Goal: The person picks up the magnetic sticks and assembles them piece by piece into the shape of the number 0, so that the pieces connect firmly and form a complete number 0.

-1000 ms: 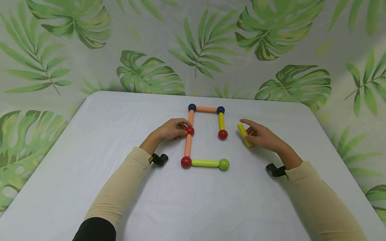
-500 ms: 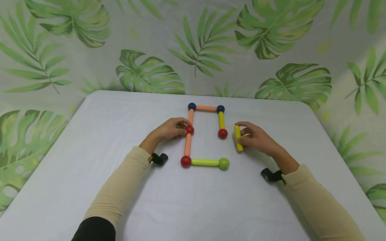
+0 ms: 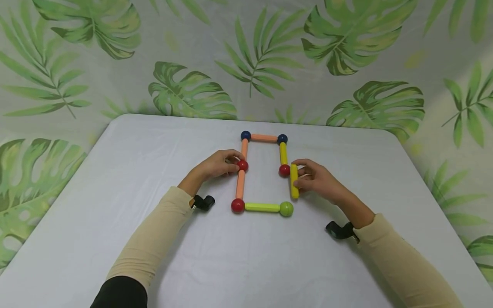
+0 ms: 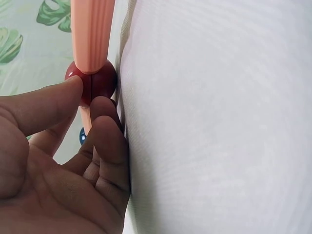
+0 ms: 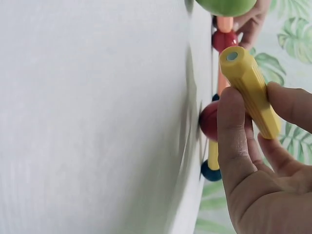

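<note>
Between the thumb and fingers of my right hand (image 3: 321, 182) is a loose yellow magnetic rod (image 3: 294, 184), a silvery disc showing in its end in the right wrist view. The rod stands right beside a red ball (image 3: 284, 170) and above a green ball (image 3: 286, 208). My left hand (image 3: 219, 164) pinches another red ball (image 4: 102, 80) midway along the left side of a frame of rods and balls. Orange rods (image 3: 240, 186) run from that ball up to a blue ball (image 3: 245, 135) and down to a third red ball (image 3: 238, 205).
An orange rod (image 3: 263, 138) bridges the two blue balls at the far side. A second yellow rod (image 3: 283, 153) links the right blue ball (image 3: 282, 139) to its red ball. Along the near side lies a lime rod (image 3: 262, 207). Everything lies on a white-covered table (image 3: 192, 265) before a leaf-print cloth (image 3: 265, 55).
My right hand has moved left with the yellow rod, turning it from a slant to nearly in line with the frame's right side. The left hand stays on its red ball.
</note>
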The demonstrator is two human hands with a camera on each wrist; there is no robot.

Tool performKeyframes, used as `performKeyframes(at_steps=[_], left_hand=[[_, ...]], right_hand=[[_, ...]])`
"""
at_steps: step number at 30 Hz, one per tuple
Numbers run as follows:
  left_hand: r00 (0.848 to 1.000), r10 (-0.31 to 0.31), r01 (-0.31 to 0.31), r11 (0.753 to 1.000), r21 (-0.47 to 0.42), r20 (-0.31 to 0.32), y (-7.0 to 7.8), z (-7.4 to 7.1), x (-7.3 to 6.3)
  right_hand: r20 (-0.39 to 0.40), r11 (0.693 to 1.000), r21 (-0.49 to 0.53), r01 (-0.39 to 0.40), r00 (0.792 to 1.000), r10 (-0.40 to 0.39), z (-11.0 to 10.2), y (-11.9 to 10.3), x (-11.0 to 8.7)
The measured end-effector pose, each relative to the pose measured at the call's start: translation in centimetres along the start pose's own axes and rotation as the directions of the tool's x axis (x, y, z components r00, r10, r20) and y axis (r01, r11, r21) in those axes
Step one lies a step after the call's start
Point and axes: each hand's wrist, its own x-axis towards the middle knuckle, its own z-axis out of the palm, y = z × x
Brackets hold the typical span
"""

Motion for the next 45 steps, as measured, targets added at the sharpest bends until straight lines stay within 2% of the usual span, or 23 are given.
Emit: performKeyframes(at_steps=[8,20,28,33,40,45], left_hand=[[1.0,0.003,-0.003,1.0,-0.005,-0.003,0.1,0.0,-0.2],[1.0,0.003,-0.003,1.0,-0.004,0.0,0.0,0.1,0.0],[1.0,0.006,-0.006,1.0,-0.001,0.001,0.0,0.1,-0.1],[1.0,0.0,0.0,1.0,0.003,-0.001,-0.1,0.1,-0.1],[1.0,0.009,-0.009,1.0,0.005,-0.001,-0.2,0.1,0.0],[1.0,0.009,-0.009,1.0,0.005,0.001,0.0,-0.1,-0.1]], right_hand=[[0.019,1.0,-0.015,0.014,1.0,-0.014,0.9,-0.1,0.5],[0.027,0.999,-0.01,-0.032,0.999,0.032,1.7,-0.1,1.0],[0.06,1.0,0.014,-0.007,0.998,0.006,1.7,0.2,0.8],[0.061,0.998,0.037,-0.051,0.997,0.048,1.7,0.0,0.8],[0.006,0.979,0.02,-0.204,0.979,0.204,2.0,-0.4,1.2],[0.002,0.972,0.015,-0.236,0.972,0.236,1.8,-0.2,1.5]])
